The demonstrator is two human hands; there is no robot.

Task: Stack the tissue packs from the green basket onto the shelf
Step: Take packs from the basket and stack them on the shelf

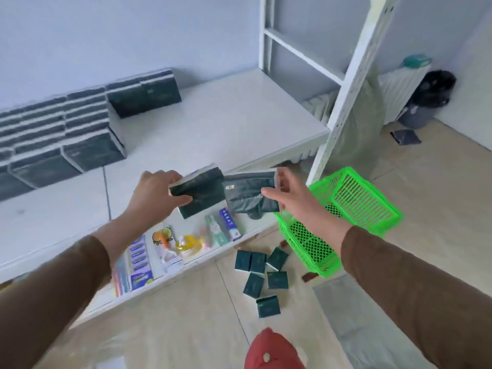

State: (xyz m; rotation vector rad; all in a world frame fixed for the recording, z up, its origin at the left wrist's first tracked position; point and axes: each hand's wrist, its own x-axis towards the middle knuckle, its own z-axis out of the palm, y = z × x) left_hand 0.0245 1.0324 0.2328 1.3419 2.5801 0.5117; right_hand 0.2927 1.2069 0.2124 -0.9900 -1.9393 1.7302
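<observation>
The left hand [155, 194] grips one dark green tissue pack [198, 194] by its near edge, fingers curled round it. The right hand [288, 199] pinches a second pack [250, 195] between thumb and fingers. Both packs are held in the air, side by side and nearly touching, above the front edge of the white shelf [213, 123].

Current step, as judged: transfer of two packs from pickup to the shelf. Stacks [61, 131] of the same packs already stand along the back left of the shelf, several layers high, with a further short stack [145, 95] to their right. The green basket [343, 217] hangs tilted near the right wrist; whether it holds any packs cannot be told. Six loose packs [262, 272] lie on the floor below the shelf edge, so the task is not complete.

Next move, as judged: carry both packs leftward and back over the shelf, align each flat with the existing rows, and set it squarely on a stack or on the bare shelf beside one. Uneven placement may topple the taller stacks
</observation>
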